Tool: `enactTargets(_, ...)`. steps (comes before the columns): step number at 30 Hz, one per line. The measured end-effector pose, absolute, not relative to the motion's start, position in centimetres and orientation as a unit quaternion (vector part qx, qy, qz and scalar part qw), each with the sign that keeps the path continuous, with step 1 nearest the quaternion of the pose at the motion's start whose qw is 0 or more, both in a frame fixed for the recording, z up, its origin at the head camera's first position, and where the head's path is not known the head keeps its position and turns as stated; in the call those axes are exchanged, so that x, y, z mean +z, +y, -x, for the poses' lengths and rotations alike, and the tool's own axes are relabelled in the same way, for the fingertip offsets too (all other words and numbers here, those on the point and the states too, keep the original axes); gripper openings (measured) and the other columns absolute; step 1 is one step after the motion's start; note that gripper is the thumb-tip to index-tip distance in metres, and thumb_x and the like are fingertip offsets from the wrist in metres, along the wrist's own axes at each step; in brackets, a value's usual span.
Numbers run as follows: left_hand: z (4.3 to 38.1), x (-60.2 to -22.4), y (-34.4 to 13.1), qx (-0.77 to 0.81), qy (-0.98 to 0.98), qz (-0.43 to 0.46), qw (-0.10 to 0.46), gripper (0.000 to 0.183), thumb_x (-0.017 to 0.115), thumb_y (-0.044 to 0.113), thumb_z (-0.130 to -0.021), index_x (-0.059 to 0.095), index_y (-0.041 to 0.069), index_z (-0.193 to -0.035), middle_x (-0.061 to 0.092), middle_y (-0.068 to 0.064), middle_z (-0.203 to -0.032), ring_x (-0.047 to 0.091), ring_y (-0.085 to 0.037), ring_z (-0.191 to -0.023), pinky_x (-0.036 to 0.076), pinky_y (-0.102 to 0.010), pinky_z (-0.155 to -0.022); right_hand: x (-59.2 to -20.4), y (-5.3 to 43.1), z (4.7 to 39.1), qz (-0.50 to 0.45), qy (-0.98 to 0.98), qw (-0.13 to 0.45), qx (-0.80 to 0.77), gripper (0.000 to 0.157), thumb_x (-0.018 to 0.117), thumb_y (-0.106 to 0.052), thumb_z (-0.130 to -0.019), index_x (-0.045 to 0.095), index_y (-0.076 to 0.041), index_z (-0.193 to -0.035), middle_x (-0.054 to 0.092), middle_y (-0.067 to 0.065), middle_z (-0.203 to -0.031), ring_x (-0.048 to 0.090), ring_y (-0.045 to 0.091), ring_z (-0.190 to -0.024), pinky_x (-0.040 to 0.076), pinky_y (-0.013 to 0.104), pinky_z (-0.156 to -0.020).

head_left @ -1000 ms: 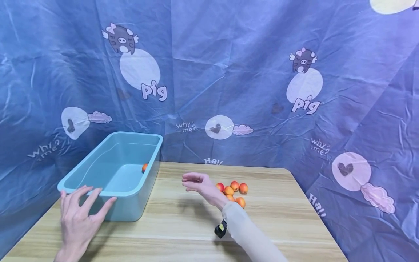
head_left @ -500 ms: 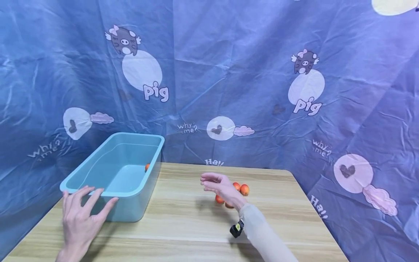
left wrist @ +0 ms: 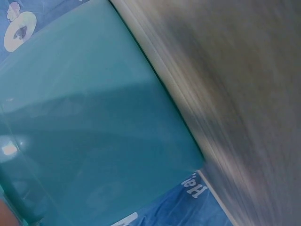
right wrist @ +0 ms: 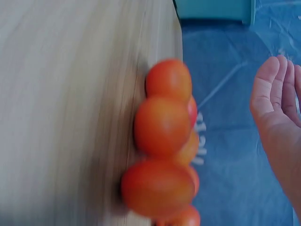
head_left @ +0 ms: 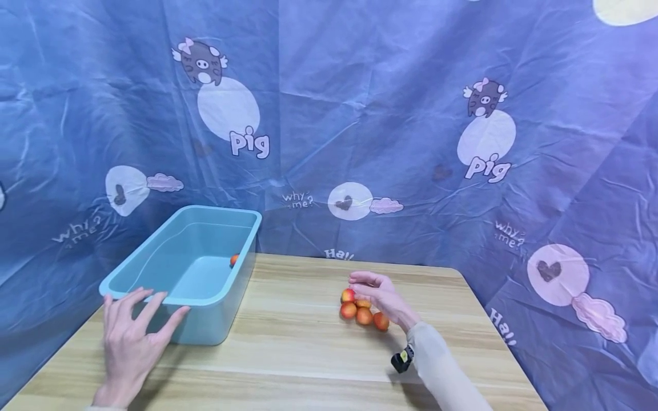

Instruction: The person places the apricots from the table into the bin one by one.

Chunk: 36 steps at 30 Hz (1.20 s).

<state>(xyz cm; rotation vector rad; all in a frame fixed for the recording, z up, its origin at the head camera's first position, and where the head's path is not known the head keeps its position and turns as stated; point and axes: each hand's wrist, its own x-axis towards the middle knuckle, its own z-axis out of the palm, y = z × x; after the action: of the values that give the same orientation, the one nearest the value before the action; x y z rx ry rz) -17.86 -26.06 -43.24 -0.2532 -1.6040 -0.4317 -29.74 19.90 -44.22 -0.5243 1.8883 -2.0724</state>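
A light-blue plastic tub (head_left: 239, 285) stands on the left of the table. My left hand (head_left: 131, 337) holds its near rim, fingers over the edge and thumb against the outer wall. In the left wrist view the tub's side (left wrist: 108, 117) fills much of the picture, with a fingertip at the lower left. My right hand (head_left: 382, 297) hovers over several small, smooth orange-red fruits (head_left: 364, 315), partly covering the group. Its fingers bend loosely, with nothing between them. The right wrist view shows the fruits (right wrist: 162, 126) beside the palm (right wrist: 284, 136). Another orange-red fruit (head_left: 233, 260) lies inside the tub.
The wooden table (head_left: 288, 365) runs back to a blue printed cloth (head_left: 308, 114) hanging behind and at both sides. A black camera (head_left: 402, 359) is strapped at my right wrist.
My right hand has moved right, away from the tub, to above the fruit group. My left hand stays at the tub's rim. The view has shifted slightly.
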Motion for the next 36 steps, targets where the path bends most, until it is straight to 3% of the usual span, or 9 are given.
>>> enactTargets(9,18.0,-43.1,-25.9,-0.197,-0.696,0.127,0.679,0.061,0.065,0.062,-0.068,0.069,0.002,-0.078,0.062,-0.021,-0.084,0.056,-0.040,-0.085,0.023,-0.062,-0.096,-44.7,23.4,30.0,0.142,0.666,0.148,-0.718,0.053,0.059,-0.003,-0.085,0.037,0.006,-0.132,0.057,0.008,-0.118,0.046,0.034,-0.117,0.038,0.045,-0.092)
enactTargets(13,18.2,-43.0,-25.8,-0.198,-0.692,0.132,0.682,0.060,0.066,0.061,-0.067,0.069,0.002,-0.078,0.062,-0.021,-0.084,0.056,-0.040,-0.085,0.024,-0.063,-0.095,-45.2,24.7,30.0,0.141,0.661,0.156,-0.721,0.053,0.059,-0.003,-0.085,0.036,0.006,-0.132,0.058,0.010,-0.118,0.048,0.035,-0.115,0.036,0.049,-0.093)
enactTargets(19,18.1,-43.2,-25.9,-0.194,-0.693,0.131,0.682,0.060,0.066,0.061,-0.068,0.069,0.002,-0.078,0.061,-0.021,-0.085,0.055,-0.040,-0.084,0.024,-0.063,-0.095,-45.6,26.0,30.4,0.154,0.634,0.137,-0.746,0.053,0.057,0.001,-0.085,0.033,0.011,-0.131,0.055,0.012,-0.119,0.057,0.021,-0.104,0.042,0.041,-0.091)
enactTargets(25,18.1,-43.3,-25.9,-0.195,-0.692,0.132,0.683,0.059,0.066,0.061,-0.068,0.069,0.002,-0.078,0.061,-0.021,-0.086,0.056,-0.039,-0.086,0.024,-0.063,-0.095,-45.9,27.2,30.7,0.159,0.618,0.119,-0.761,0.050,0.054,0.003,-0.086,0.033,0.012,-0.130,0.052,0.015,-0.122,0.050,0.025,-0.113,0.033,0.046,-0.097)
enactTargets(36,18.0,-43.4,-25.9,-0.195,-0.693,0.132,0.682,0.059,0.066,0.061,-0.068,0.069,0.003,-0.080,0.061,-0.021,-0.086,0.056,-0.039,-0.086,0.023,-0.063,-0.095,-46.5,29.3,30.9,0.134,0.610,0.109,-0.774,0.046,0.054,0.006,-0.086,0.037,0.010,-0.129,0.039,0.027,-0.131,0.049,0.028,-0.115,0.025,0.047,-0.100)
